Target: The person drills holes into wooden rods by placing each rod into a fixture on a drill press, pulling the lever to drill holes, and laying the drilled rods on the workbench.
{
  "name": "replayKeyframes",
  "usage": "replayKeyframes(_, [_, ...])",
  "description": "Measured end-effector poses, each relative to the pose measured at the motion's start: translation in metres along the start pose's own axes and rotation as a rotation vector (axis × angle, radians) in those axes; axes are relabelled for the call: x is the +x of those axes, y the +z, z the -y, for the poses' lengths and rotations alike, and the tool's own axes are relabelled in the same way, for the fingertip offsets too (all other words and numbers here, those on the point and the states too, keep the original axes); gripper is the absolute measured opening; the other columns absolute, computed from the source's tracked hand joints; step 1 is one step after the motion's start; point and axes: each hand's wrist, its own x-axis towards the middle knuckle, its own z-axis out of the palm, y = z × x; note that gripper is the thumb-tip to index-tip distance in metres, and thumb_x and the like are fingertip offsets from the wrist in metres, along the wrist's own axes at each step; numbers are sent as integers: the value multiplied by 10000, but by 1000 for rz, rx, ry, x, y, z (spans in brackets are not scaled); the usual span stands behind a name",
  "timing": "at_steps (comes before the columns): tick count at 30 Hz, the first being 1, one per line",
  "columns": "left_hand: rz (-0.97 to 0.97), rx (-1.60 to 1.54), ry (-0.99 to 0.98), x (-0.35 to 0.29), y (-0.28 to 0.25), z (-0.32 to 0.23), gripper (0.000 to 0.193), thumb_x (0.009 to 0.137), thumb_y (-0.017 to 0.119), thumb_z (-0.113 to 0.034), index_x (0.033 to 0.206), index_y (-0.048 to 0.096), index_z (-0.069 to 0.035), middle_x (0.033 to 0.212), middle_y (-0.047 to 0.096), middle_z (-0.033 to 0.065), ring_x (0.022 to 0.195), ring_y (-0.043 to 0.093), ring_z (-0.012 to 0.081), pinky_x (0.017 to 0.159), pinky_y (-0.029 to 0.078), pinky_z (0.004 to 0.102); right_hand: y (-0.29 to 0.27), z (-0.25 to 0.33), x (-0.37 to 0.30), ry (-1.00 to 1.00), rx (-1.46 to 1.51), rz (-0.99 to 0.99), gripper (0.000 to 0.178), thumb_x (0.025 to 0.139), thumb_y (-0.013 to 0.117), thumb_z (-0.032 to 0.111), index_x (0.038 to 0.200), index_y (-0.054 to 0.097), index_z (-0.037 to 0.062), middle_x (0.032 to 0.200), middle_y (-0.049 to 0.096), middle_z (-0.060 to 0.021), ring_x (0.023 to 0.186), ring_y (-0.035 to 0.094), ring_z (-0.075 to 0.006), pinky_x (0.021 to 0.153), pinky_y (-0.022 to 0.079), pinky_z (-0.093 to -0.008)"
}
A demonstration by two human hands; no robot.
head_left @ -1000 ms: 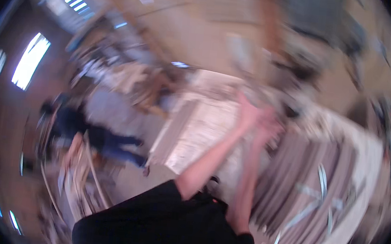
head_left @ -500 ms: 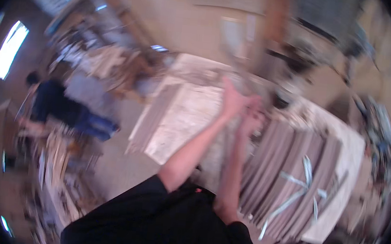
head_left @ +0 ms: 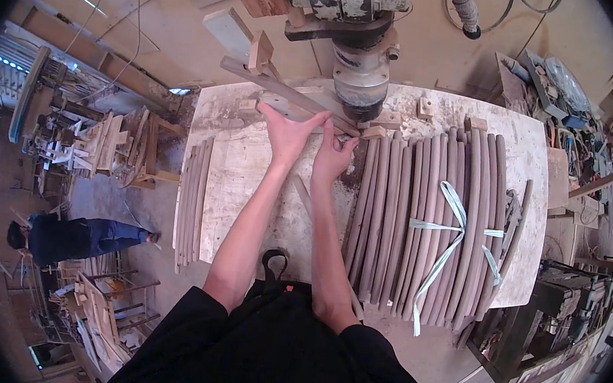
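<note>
My left hand [head_left: 288, 132] is spread with thumb and forefinger wide apart, along the near side of a long brown wooden strip [head_left: 286, 92] that lies slantwise on the worktable. Its thumb meets my right hand [head_left: 333, 159], whose fingers are curled close to the strip's right end; what they hold is hidden. Just beyond the hands, the worn metal head of a machine [head_left: 361, 86] comes down over the table. A thin wooden stick [head_left: 302, 193] passes beneath my right forearm.
Several curved brown wooden rods [head_left: 392, 222] lie side by side on the pale worktable [head_left: 243, 163], some tied with a light-blue strap [head_left: 458, 228]. More rods [head_left: 192, 203] line its left edge. Small wooden blocks [head_left: 425, 108] sit at the back. A co-worker [head_left: 73, 239] is far left.
The view has turned and steadied from a blur, bringing the machine head fully into sight. Both hands remain close together at the table's far side, the left one now plainly spread.
</note>
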Motion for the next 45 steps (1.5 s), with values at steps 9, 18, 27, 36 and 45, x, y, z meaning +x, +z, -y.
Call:
replayKeyframes(9, [11, 11, 13, -1, 5, -15, 942, 612, 953, -294, 1179, 325, 120, 1138, 562, 259, 1023, 573, 282, 902, 475, 363, -7, -39, 22, -14, 16, 37, 1022, 930, 713, 223, 1542, -62, -43, 1092, 652, -120, 911, 610, -123, 652, 462, -221])
replayKeyframes(18, [57, -145, -97, 29, -53, -1, 791, 732, 881, -189, 1317, 385, 7, 1221, 568, 139, 1120, 536, 199, 979, 424, 318, -3, -38, 21, -16, -8, 80, 1001, 921, 727, 217, 1539, -15, -47, 1156, 618, -88, 1008, 590, -127, 658, 488, -238])
replayKeyframes(27, [324, -200, -56, 55, -81, -63, 631, 777, 845, -131, 1291, 505, 7, 1261, 608, 127, 1207, 555, 207, 1064, 424, 369, -4, -47, 26, -4, -100, 71, 1031, 914, 738, 267, 1535, -20, -53, 1234, 599, -95, 1068, 579, -123, 661, 488, -235])
replayKeyframes(36, [313, -264, -33, 53, -71, -56, 693, 792, 835, -146, 1348, 452, 7, 1294, 578, 129, 1201, 548, 214, 1061, 416, 378, -5, -39, 23, -39, -82, 57, 1048, 903, 751, 269, 1526, -16, -80, 1241, 595, -132, 1073, 581, -140, 635, 470, -229])
replayKeyframes(45, [259, -149, 62, 48, -62, -56, 699, 759, 855, -136, 1324, 468, 4, 1262, 587, 126, 1136, 571, 219, 1020, 430, 378, -5, -34, 24, -138, -98, 76, 1093, 877, 776, 228, 1469, -43, -188, 1490, 322, -283, 1341, 407, -229, 1131, 321, -301])
